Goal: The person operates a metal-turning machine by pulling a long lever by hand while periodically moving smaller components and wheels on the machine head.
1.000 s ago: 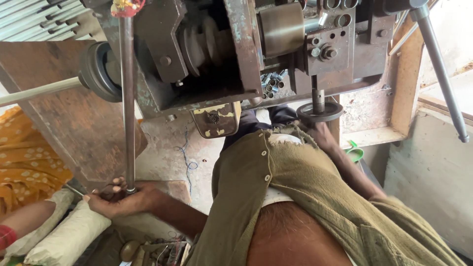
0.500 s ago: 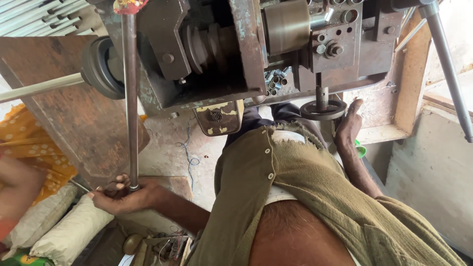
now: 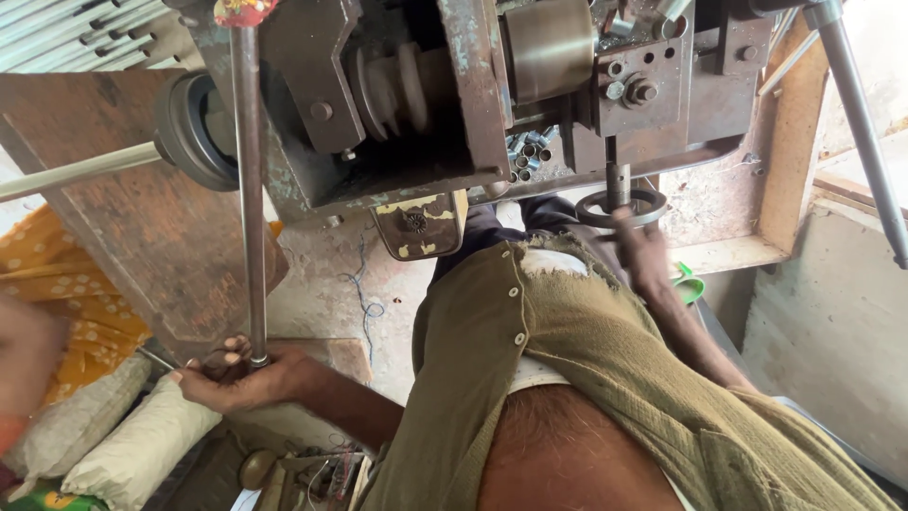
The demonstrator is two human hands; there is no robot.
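Nearest the camera, below the old metal machine [image 3: 445,104], the person's olive shirt [image 3: 567,378] hung open. To the lower left of the machine, the left hand [image 3: 241,378] had its grip clamped on the bottom end of a long steel rod [image 3: 248,189], which rose upright to a red-capped top at the machine's upper edge. Directly under the machine's right half, the right hand [image 3: 648,260] met the small handwheel [image 3: 619,206] on its short shaft (motion blur hid the fingers, so whether that grip was closed could not be told). Loose metal sleeves [image 3: 525,156] lay in a recess at the machine's middle, just above the handwheel. The likely hazards: the frayed shirt hem might catch on the wheel, being so close, and the rod could slip from a one-handed hold and swing.
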